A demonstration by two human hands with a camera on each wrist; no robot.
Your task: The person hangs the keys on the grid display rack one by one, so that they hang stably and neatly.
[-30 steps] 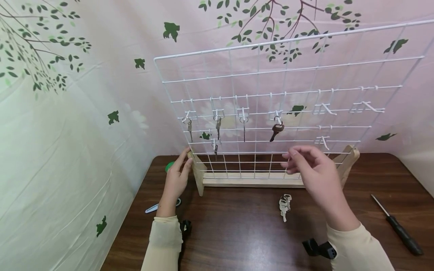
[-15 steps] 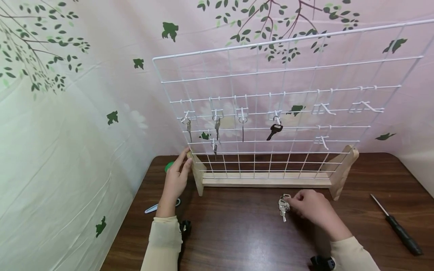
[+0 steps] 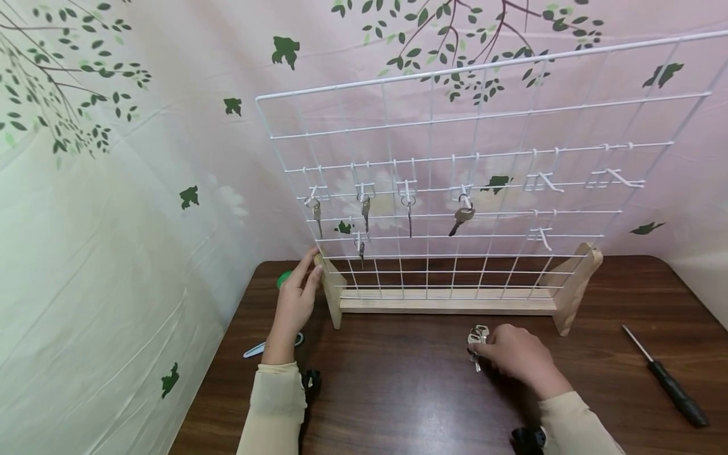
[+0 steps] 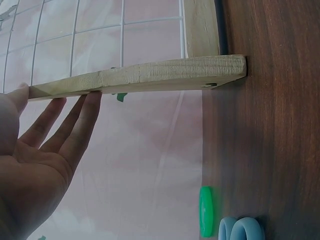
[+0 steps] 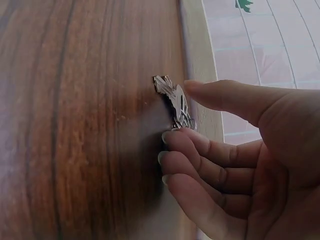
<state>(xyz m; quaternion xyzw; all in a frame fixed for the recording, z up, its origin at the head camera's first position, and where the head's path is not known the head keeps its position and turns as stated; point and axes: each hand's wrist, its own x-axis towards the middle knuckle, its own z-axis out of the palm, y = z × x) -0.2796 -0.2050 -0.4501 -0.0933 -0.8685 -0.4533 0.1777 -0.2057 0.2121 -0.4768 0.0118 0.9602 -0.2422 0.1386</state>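
Dark wooden worktop [image 3: 398, 392] carries a wire rack [image 3: 455, 189]. Left hand [image 3: 296, 303], fingers straight, rests against its wooden foot [image 4: 140, 77]. Right hand [image 3: 514, 357] pinches the bunch of keys [image 3: 476, 338].

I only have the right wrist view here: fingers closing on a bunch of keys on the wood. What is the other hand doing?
Observer: The left hand rests with straight fingers against the wooden end post of a white wire grid rack.
Operator: Anything already on that rack?
Observer: Five keys hang from its hooks; the one furthest right, a darker-headed key, hangs apart from the rest.
Operator: Any free hooks?
Observer: Yes, three bare hooks on the rack's right side.
Operator: Other tools around?
Observer: A black-handled screwdriver lies on the table, right of the right hand.
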